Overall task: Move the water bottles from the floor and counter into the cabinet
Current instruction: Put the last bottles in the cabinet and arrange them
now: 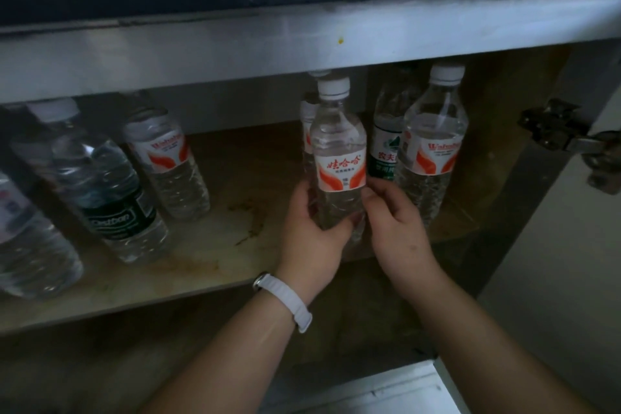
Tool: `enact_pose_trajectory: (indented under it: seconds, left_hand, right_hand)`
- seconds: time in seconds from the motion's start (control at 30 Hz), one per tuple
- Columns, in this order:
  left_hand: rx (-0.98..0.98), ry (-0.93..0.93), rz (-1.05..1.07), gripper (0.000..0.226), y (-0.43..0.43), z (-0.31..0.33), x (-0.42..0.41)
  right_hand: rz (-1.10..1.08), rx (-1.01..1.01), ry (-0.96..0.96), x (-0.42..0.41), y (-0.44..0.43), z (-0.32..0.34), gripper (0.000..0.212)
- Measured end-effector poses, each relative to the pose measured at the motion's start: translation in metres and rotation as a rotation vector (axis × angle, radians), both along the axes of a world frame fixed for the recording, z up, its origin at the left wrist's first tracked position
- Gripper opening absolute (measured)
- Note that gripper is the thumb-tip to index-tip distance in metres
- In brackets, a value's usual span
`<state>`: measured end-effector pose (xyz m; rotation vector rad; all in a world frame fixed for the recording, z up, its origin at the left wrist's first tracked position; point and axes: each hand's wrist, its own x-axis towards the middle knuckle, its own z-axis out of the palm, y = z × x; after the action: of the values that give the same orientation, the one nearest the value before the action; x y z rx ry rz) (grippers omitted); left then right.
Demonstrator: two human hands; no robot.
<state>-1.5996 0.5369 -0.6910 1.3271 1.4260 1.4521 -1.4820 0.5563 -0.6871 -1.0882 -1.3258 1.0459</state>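
Note:
A clear water bottle with a red-and-white label (pixel 338 144) stands upright on the wooden cabinet shelf (pixel 215 245). My left hand (pixel 312 232), with a white wristband, wraps its lower left side. My right hand (pixel 396 218) pinches its lower right side. Behind it stands another bottle, mostly hidden. To the right stand a green-label bottle (pixel 386 144) and a red-label bottle (pixel 433 144). On the left of the shelf are a red-label bottle (pixel 168 158), a dark-label bottle (pixel 104 191) and a third bottle (pixel 30 239) at the frame edge.
The grey counter edge (pixel 302 44) overhangs the cabinet opening. An open cabinet door with a metal hinge (pixel 568 141) stands at the right. The middle of the shelf between the bottle groups is stained wood. A lower compartment lies dark beneath the shelf.

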Motion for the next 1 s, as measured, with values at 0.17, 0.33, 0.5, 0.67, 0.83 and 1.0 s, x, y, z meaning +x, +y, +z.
enact_pose_trajectory:
  seconds: [0.17,0.33,0.5,0.67,0.83,1.0]
  left_hand:
    - [-0.051,0.060,0.005,0.060,-0.023,0.004,-0.020]
    - [0.016,0.158,0.234,0.046,-0.068,0.004,-0.088]
    - [0.133,0.207,0.546,0.044,-0.096,-0.006,-0.157]
    - [0.134,0.184,0.650,0.049,-0.096,0.004,-0.197]
    - [0.050,0.230,0.547,0.049,-0.092,0.010,-0.216]
    - [0.062,0.238,0.448,0.054,-0.078,0.006,-0.218]
  right_hand:
    - [-0.137,0.059,-0.016,0.004,-0.020,0.004,0.019]
    - [-0.094,0.104,-0.079,0.000,-0.048,0.009,0.014]
    - [0.068,0.085,-0.155,-0.039,-0.056,0.003,0.012]
    - [0.175,0.099,-0.286,-0.106,-0.041,-0.001,0.016]
    - [0.252,0.105,-0.358,-0.172,-0.007,0.006,0.028]
    - [0.260,0.161,-0.357,-0.214,0.024,0.003,0.054]
